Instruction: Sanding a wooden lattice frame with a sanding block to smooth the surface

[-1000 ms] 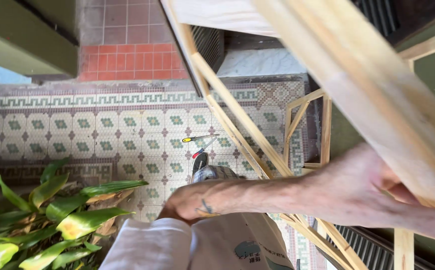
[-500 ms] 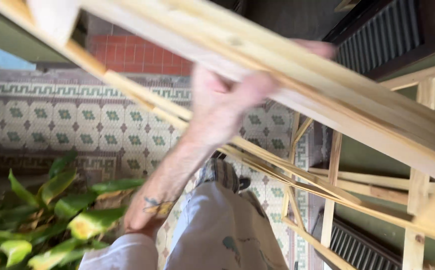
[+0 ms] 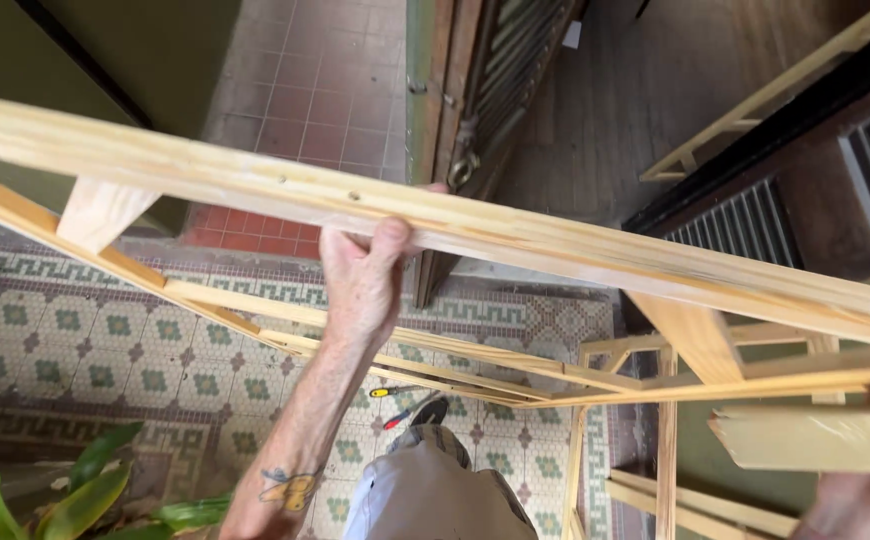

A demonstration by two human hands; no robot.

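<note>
A: Report the grip status.

B: The left hand (image 3: 363,277), at centre frame, is clenched around the upper rail of the pale pine wooden frame (image 3: 555,240), fingers wrapped over the top edge. The frame crosses the whole picture from the left edge down to the right edge, held raised and tilted above the floor. The right hand (image 3: 860,500) sits in the lower right corner and is cut off by the frame edge; a fingertip shows near a pale board end (image 3: 815,440), but whether that hand is closed on anything cannot be told.

A: Which step does this appear to be?

B: By judgement, the carry-and-reposition step: the frame is lifted clear of the patterned mosaic tile floor (image 3: 105,340). The next move would call for level support at both ends and clearance from the dark louvred wooden door (image 3: 485,90) at top centre.

A: What lies below?

B: A yellow-handled screwdriver (image 3: 395,391) and a red-handled tool (image 3: 402,418) lie on the tiles, just above the person's shoe. Green plant leaves (image 3: 85,495) occupy the lower left corner. Further pale wooden frames (image 3: 655,480) stand at lower right.

A: What is obscured?

B: Both ends of the held frame run out of the picture, and its lower rails overlap the standing frames, so the joints are hard to separate.
</note>
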